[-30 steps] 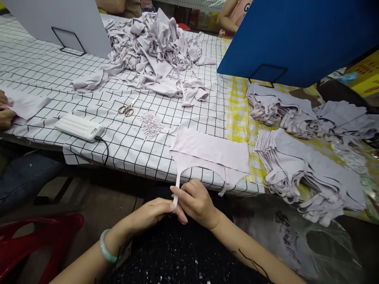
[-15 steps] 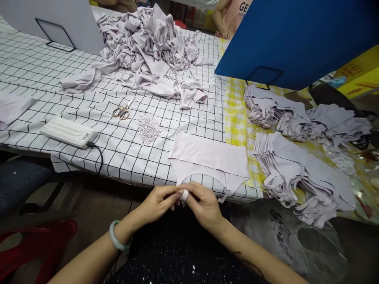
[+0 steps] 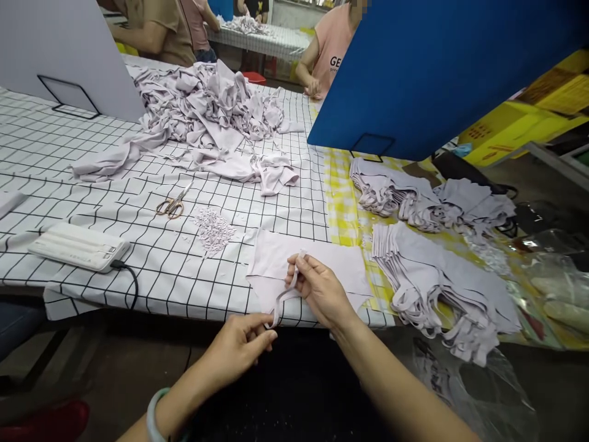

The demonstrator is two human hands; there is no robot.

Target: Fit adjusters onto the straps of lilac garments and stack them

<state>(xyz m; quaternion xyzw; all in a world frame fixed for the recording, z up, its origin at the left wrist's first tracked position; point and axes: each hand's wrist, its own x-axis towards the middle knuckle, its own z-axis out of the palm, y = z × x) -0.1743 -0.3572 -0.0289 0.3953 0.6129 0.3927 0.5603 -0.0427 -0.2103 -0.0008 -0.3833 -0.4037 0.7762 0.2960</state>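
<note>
A pale lilac garment (image 3: 276, 258) lies flat at the near edge of the grid-patterned table. Its thin strap (image 3: 286, 294) runs between both my hands. My left hand (image 3: 243, 344) pinches the strap's lower end just below the table edge. My right hand (image 3: 319, 288) is closed on the strap's upper part, over the garment. A green bangle sits on my left wrist.
Scissors (image 3: 172, 205) and a heap of small fabric snippets (image 3: 212, 228) lie behind the garment. A white power bank (image 3: 78, 247) with a cable sits left. Loose garments (image 3: 211, 116) are heaped behind; folded stacks (image 3: 432, 276) right. A blue board (image 3: 437, 73) stands upright. People work at the far side.
My right hand has lifted the strap up over the garment while my left hand stayed low, so the strap is now stretched between them. The view has tilted upward.
</note>
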